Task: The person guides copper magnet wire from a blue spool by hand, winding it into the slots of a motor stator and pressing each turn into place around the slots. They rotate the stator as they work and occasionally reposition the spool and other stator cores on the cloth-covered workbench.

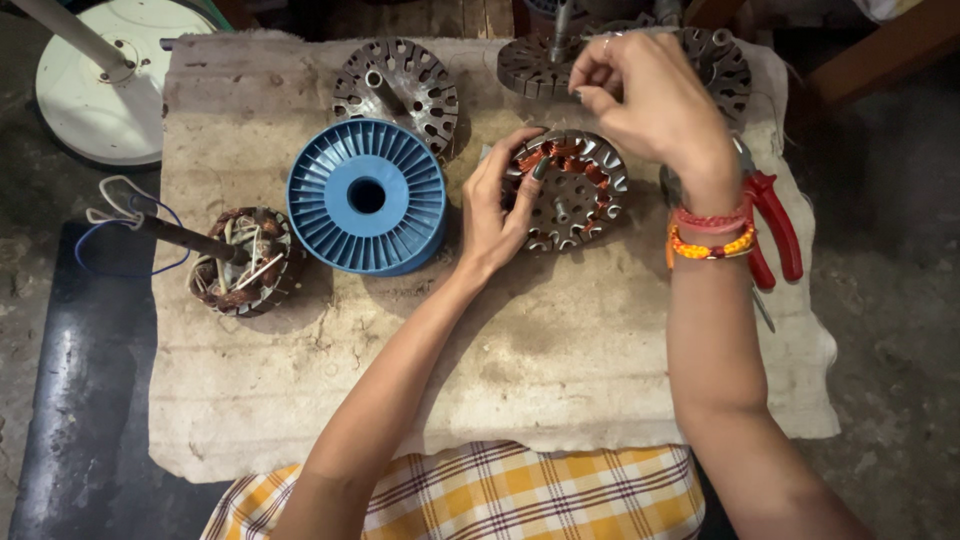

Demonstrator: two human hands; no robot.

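Winding looks only begun: the round, slotted grey metal stator (570, 190) at the middle of the cloth-covered surface (560, 370) carries copper coils in its upper slots; the lower slots show bare. Your left hand (495, 205) cups the stator's left rim, fingers half curled. Your right hand (650, 95), just above the stator, pinches fingertips shut on something too fine to see. Left of the stator sits a ribbed blue plastic spool (367, 197); right of it, red-handled pliers (775, 225).
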